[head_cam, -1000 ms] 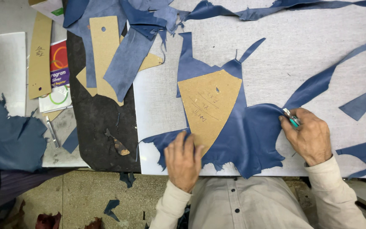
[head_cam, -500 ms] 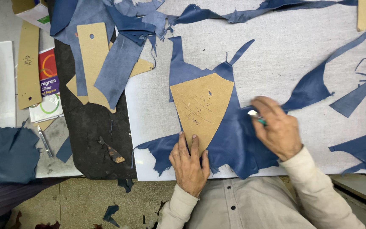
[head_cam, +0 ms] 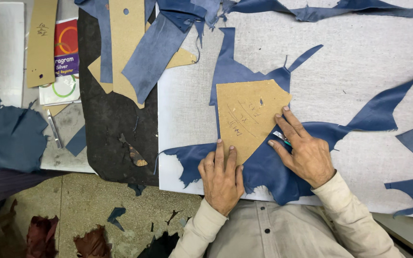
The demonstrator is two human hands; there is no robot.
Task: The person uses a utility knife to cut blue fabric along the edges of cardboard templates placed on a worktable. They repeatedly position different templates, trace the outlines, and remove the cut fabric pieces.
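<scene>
I see the left hand lying flat on the lower corner of the cardboard template, fingers close together and pressed down, which pins the template against the blue leather so it cannot slide. The template sits on top of the leather, near the front edge of the table, right in front of me. The right hand rests at the template's right edge, its fingers pinching a small knife with the tip against that edge; the forefinger stretches up along the cardboard, steadying it from the other side. Offcuts of blue leather lie scattered around, and more templates sit on a dark mat to the left, well apart from the hands.
</scene>
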